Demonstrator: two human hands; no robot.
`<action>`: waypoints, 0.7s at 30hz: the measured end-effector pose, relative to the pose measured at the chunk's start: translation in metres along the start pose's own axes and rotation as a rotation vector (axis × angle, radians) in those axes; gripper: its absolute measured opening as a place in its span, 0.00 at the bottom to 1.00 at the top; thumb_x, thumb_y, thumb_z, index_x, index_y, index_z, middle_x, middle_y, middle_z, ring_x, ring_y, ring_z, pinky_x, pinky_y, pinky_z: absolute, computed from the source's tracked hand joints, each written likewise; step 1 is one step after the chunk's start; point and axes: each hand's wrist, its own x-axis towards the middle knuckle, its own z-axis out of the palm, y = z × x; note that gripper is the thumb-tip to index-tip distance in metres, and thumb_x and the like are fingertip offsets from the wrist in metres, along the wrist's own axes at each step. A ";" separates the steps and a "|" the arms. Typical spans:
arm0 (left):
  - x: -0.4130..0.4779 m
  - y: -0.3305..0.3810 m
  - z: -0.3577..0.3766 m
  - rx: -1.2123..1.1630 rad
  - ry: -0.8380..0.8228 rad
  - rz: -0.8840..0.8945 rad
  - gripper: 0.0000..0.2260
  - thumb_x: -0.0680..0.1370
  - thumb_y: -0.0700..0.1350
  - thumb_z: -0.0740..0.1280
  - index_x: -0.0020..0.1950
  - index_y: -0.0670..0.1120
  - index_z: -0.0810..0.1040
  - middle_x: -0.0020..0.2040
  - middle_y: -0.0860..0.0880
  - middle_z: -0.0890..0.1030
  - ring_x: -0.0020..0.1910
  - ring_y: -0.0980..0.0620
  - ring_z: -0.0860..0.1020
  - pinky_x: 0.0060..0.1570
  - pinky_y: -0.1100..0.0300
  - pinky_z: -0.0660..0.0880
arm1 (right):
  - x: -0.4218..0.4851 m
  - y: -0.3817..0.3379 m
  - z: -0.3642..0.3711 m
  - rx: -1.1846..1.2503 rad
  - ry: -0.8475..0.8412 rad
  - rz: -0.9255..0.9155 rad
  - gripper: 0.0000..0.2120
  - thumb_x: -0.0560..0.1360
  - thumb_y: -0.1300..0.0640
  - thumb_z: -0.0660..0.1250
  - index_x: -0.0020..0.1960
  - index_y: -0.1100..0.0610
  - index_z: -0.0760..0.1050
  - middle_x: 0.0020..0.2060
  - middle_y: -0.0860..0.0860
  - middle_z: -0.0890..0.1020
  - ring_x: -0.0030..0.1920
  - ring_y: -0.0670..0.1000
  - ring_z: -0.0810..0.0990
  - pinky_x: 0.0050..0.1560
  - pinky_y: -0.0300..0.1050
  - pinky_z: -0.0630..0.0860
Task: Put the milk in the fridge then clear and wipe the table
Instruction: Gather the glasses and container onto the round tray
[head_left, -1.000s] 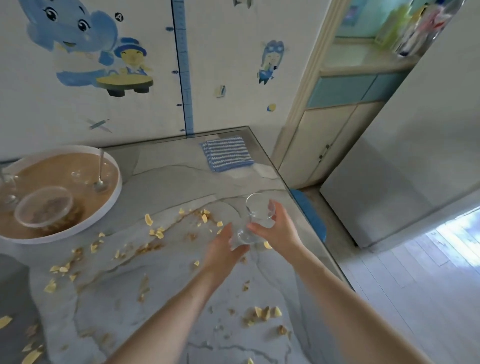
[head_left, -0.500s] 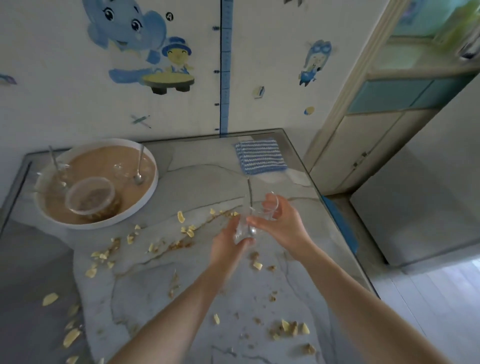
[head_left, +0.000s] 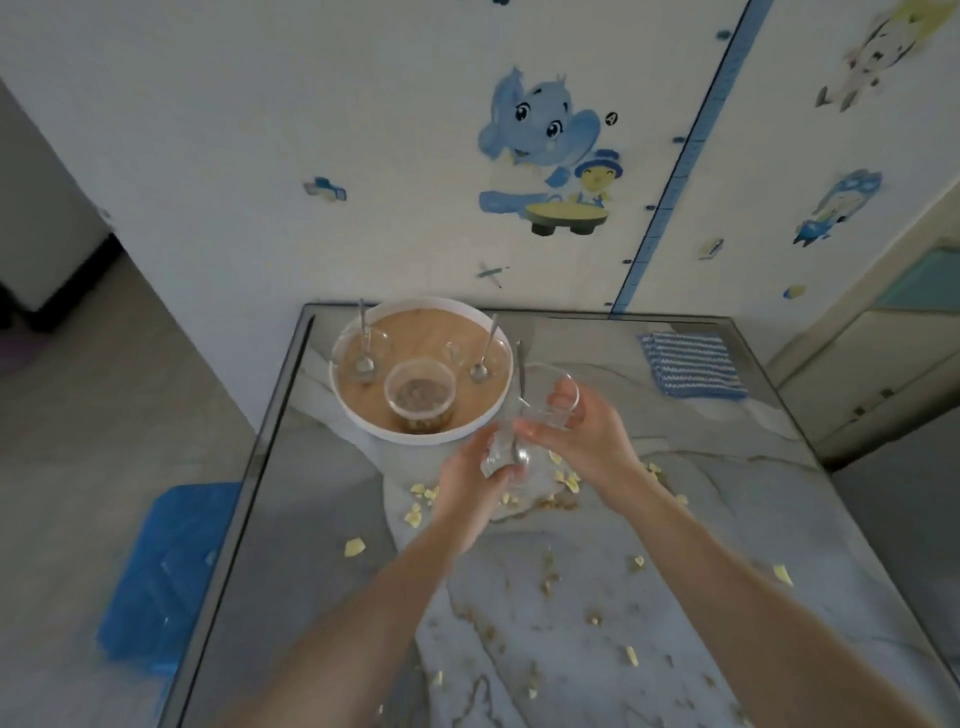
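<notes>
A clear drinking glass (head_left: 540, 402) is held in the air above the middle of the grey marble-patterned table (head_left: 322, 467), just beside the near right rim of a round white tray with a brown floor (head_left: 415, 434). The glass is tilted: its long axis runs from the base, nearer the person and to the left, up to the mouth, which points away and to the right. A metal spoon (head_left: 520, 374) stands in it, handle sticking out towards the far edge. The left hand (head_left: 465, 488) cups the base with curled fingers, and the right hand (head_left: 587, 441) grips the upper wall, fingers hooked over the rim. On the tray sit a clear round bowl of brown bits (head_left: 420, 395) and two more spoons (head_left: 485, 353). Yellow flakes (head_left: 566, 478) litter the table under and around the hands. A blue-and-white striped cloth (head_left: 691, 364) lies at the far right corner.
</notes>
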 end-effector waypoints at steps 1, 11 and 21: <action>0.000 -0.002 -0.016 -0.009 0.008 0.012 0.22 0.72 0.42 0.70 0.64 0.50 0.71 0.57 0.51 0.78 0.60 0.53 0.74 0.49 0.66 0.67 | 0.000 -0.009 0.013 0.009 -0.010 -0.022 0.14 0.64 0.53 0.76 0.43 0.47 0.72 0.41 0.45 0.76 0.44 0.46 0.75 0.48 0.48 0.75; 0.007 -0.032 -0.117 0.020 0.098 0.053 0.19 0.73 0.44 0.69 0.63 0.51 0.72 0.57 0.52 0.79 0.58 0.53 0.75 0.49 0.65 0.67 | 0.013 -0.062 0.106 0.054 -0.105 -0.077 0.25 0.64 0.52 0.76 0.58 0.52 0.70 0.46 0.42 0.75 0.53 0.47 0.75 0.51 0.42 0.72; 0.031 -0.052 -0.138 0.040 0.161 0.053 0.19 0.74 0.44 0.69 0.64 0.51 0.71 0.59 0.52 0.78 0.60 0.53 0.74 0.52 0.63 0.66 | 0.047 -0.067 0.140 -0.001 -0.139 -0.115 0.21 0.64 0.52 0.76 0.52 0.53 0.70 0.43 0.42 0.74 0.47 0.44 0.74 0.48 0.40 0.73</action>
